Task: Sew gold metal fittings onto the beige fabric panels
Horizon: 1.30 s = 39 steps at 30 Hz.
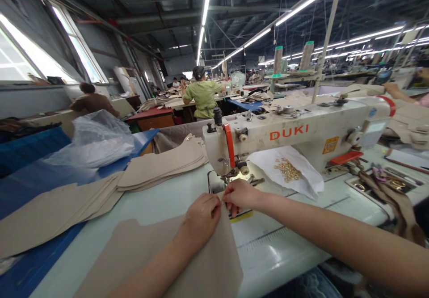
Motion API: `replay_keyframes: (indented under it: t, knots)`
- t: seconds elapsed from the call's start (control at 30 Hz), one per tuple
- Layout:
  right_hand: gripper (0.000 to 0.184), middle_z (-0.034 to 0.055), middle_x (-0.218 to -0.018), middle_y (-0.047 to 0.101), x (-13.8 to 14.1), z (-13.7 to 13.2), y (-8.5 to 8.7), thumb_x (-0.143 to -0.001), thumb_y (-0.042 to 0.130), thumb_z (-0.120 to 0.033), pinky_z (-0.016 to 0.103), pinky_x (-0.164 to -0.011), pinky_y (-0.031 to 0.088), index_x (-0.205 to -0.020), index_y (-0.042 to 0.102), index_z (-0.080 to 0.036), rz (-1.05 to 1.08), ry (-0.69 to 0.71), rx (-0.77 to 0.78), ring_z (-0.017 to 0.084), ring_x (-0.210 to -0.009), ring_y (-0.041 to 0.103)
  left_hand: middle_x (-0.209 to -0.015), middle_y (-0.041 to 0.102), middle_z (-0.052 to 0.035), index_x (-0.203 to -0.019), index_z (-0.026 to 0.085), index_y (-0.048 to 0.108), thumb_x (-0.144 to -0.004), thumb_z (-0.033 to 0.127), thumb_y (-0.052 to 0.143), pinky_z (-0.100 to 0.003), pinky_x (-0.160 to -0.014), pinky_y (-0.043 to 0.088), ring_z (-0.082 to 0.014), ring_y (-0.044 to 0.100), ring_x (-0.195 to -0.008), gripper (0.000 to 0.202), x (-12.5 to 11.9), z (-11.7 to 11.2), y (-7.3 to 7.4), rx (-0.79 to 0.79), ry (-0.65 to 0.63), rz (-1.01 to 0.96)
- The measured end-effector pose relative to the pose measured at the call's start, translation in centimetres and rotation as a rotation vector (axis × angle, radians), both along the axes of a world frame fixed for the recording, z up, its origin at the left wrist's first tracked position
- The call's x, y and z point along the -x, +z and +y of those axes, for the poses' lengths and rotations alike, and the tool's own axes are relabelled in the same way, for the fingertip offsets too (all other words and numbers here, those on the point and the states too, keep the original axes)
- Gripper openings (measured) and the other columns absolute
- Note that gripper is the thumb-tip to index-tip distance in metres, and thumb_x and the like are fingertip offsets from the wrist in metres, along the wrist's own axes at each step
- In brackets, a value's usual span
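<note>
A large beige fabric panel point(214, 262) lies on the pale sewing table, its far corner at the needle area of the sewing machine point(254, 137). My left hand point(203, 217) rests on the panel, fingers curled closed and pinching its edge close to the presser foot. Across from it, my right hand point(239, 195) has its fingers pressed together at the same corner, right beneath the machine head. What the right fingertips grip is too small and hidden to make out. Behind the right hand, small gold metal fittings point(288, 169) lie on white paper point(311, 184).
Stacked beige panels point(161, 166) lie left of the machine, with more panels point(63, 206) over a blue surface. A clear plastic bag point(97, 139) sits behind them. Brown straps point(385, 195) and a small parts tray point(362, 188) are at right. Co-workers point(203, 94) sit farther back.
</note>
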State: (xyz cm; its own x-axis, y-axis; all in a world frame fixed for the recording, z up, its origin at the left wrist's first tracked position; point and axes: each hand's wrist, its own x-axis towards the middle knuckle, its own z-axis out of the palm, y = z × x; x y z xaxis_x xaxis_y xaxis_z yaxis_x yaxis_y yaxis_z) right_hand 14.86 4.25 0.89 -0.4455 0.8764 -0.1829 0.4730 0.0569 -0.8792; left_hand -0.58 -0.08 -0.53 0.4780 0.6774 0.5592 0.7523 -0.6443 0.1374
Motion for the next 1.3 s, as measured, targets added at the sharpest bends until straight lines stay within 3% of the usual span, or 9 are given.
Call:
replay_keyframes:
  t: [0.1, 0.2, 0.37, 0.67, 0.97, 1.1, 1.3]
  knots:
    - [0.014, 0.0044, -0.071, 0.066, -1.3, -0.9, -0.2, -0.075, 0.051, -0.009, 0.027, -0.069, 0.045, -0.072, 0.064, -0.015, -0.088, 0.014, -0.270, 0.018, -0.074, 0.063, -0.070, 0.064, -0.0028, -0.067, 0.019, 0.057, -0.074, 0.005, 0.049, -0.028, -0.064, 0.051, -0.0176, 0.060, -0.068, 0.018, 0.0, 0.0, 0.0, 0.007, 0.018, -0.011]
    - [0.014, 0.0076, -0.092, 0.065, -2.6, -1.9, -0.7, -0.079, 0.054, -0.012, 0.032, -0.086, 0.038, -0.083, 0.067, -0.017, -0.135, 0.114, -0.505, 0.022, -0.095, 0.055, -0.070, 0.065, -0.0028, -0.067, 0.019, 0.057, -0.074, 0.005, 0.049, -0.029, -0.065, 0.051, -0.0179, 0.060, -0.070, 0.017, -0.1, -0.1, 0.0, 0.009, 0.028, -0.023]
    - [0.019, 0.0063, -0.083, 0.062, -3.3, -2.7, -1.4, -0.087, 0.049, -0.013, 0.029, -0.076, 0.039, -0.091, 0.066, -0.017, -0.367, 0.308, -0.954, 0.019, -0.082, 0.053, -0.071, 0.065, -0.0018, -0.067, 0.019, 0.058, -0.074, 0.005, 0.050, -0.027, -0.066, 0.051, -0.0166, 0.061, -0.070, 0.018, -0.2, -0.2, -0.1, 0.015, 0.031, -0.043]
    - [0.017, 0.0059, -0.085, 0.060, -3.3, -2.4, -1.3, -0.088, 0.049, -0.013, 0.029, -0.075, 0.041, -0.093, 0.066, -0.015, -0.430, 0.369, -1.054, 0.019, -0.083, 0.051, -0.070, 0.063, -0.0021, -0.066, 0.019, 0.055, -0.076, 0.007, 0.048, -0.029, -0.066, 0.050, -0.0171, 0.059, -0.071, 0.018, -0.2, -0.1, -0.1, 0.041, 0.024, -0.034]
    - [0.016, 0.0054, -0.090, 0.060, -6.2, -4.3, 0.0, -0.093, 0.045, -0.017, 0.030, -0.077, 0.041, -0.097, 0.060, -0.013, -0.491, 0.663, -1.280, 0.018, -0.087, 0.049, -0.070, 0.062, -0.0023, -0.066, 0.019, 0.053, -0.076, 0.005, 0.047, -0.029, -0.066, 0.050, -0.0172, 0.058, -0.070, 0.018, -0.2, -0.2, -0.1, 0.032, 0.016, -0.048]
    - [0.011, 0.0037, -0.088, 0.060, -4.8, -4.2, -0.7, -0.092, 0.049, -0.018, 0.029, -0.077, 0.041, -0.087, 0.059, -0.015, -0.471, 0.643, -1.314, 0.017, -0.084, 0.050, -0.070, 0.062, -0.0022, -0.066, 0.019, 0.053, -0.077, 0.006, 0.048, -0.028, -0.066, 0.049, -0.0172, 0.058, -0.070, 0.018, -0.2, -0.2, -0.1, 0.041, 0.018, -0.057]
    - [0.011, 0.0042, -0.084, 0.060, -3.1, -3.5, -1.9, -0.090, 0.050, -0.022, 0.030, -0.077, 0.044, -0.086, 0.056, -0.014, -0.331, 0.462, -1.306, 0.018, -0.080, 0.052, -0.070, 0.062, -0.0023, -0.068, 0.019, 0.054, -0.080, 0.009, 0.050, -0.029, -0.065, 0.049, -0.0172, 0.057, -0.070, 0.017, 0.0, -0.2, -0.3, 0.094, 0.006, -0.063]
